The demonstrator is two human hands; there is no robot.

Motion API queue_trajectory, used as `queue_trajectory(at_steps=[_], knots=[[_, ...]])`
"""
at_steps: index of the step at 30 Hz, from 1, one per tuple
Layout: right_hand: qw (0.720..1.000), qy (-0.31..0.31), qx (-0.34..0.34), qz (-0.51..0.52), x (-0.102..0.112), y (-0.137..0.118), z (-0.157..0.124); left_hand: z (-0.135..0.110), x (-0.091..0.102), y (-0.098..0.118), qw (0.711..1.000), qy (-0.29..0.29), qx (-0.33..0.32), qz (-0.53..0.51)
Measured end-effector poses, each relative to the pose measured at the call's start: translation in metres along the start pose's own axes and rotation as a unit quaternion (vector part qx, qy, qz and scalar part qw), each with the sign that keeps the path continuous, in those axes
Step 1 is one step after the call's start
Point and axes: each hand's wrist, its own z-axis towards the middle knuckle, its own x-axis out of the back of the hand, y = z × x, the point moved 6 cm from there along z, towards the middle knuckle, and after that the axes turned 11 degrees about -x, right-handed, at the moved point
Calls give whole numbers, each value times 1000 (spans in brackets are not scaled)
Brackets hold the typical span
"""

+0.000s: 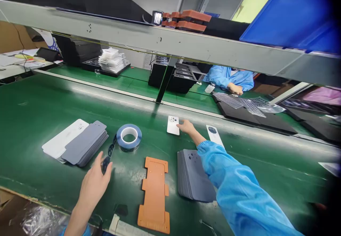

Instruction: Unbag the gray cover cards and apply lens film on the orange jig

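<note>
My right hand reaches across the green surface, its fingertips closed on the right edge of a small white phone back panel with camera holes. Nearer me, my left hand has thumb and fingers apart. Between them is the free end of a strip of black camera-shaped stickers; whether they touch it I cannot tell. The strip runs up to a blue tape roll. An orange fixture plate lies between my arms. Grey sheets with camera holes are stacked under my right forearm.
To the left, white panels lie beside a stack of grey sheets. Another white panel with a dark camera patch sits past my right sleeve. A metal shelf beam spans overhead. Across the bench, a co-worker's hands rest near black trays.
</note>
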Motion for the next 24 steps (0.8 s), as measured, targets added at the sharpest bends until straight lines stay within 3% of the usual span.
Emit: queue_trajectory(at_steps=[2,5,8,10,13,15,19,22,24], knots=[[1000,-11,7,-28,0,-3,-9,1,-7,-7,994,-50,7,-99],[997,-44,51,-43,-7,-15,-45,1,-14,3,965,-68,19,-251],[984,-96,146,-22,-25,-37,-113,2,-20,25,934,-65,17,-352],[956,-145,252,22,-43,-55,-167,1,-26,36,914,-70,22,-399],[927,-195,316,57,-73,-72,-226,-1,-33,40,901,-72,28,-426],[922,-185,330,80,-90,-80,-243,-2,-36,40,899,-74,26,-430],[927,-140,319,140,-109,-83,-246,-3,-39,37,900,-75,22,-428],[925,-106,304,200,-104,-72,-249,0,-41,37,911,-70,20,-406],[921,-124,274,249,-97,-58,-253,5,-44,38,918,-73,10,-391]])
